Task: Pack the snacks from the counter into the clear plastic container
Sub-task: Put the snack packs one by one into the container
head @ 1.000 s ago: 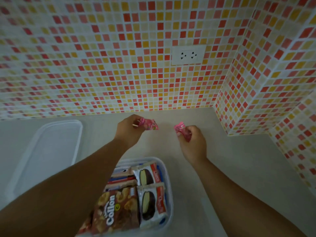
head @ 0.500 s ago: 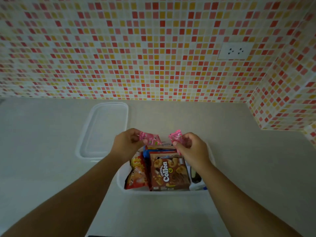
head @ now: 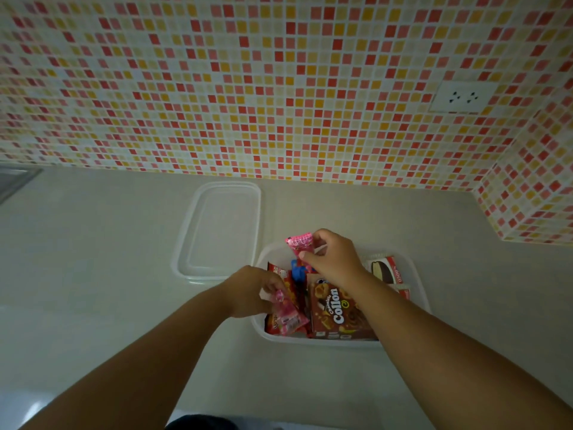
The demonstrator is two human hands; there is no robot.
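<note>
The clear plastic container (head: pixel 417 301) is sitting low and right of the middle of the frame, on a smooth pale counter (head: pixel 93 274). It has rounded corners and see-through walls. Its flat clear lid (head: pixel 218 231) is lying just beside it to the upper left, long side pointing up the frame. The counter is bare and open on the left side; the tiled wall (head: pixel 248 88) is closing off the top and right.

The left hand (head: pixel 252 293) is pinching a shiny pink candy packet (head: pixel 286 315) over the container's left edge, the packet's long side slanting down to the right. The right hand (head: pixel 336 262) is pinching another pink packet (head: pixel 299 245), standing nearly upright over the far rim. Inside, a brown Collon box (head: pixel 336 308) is lying flat, long side up the frame, beside a red snack bag (head: pixel 279 273) and a white and red wrapped snack (head: pixel 386 270)
</note>
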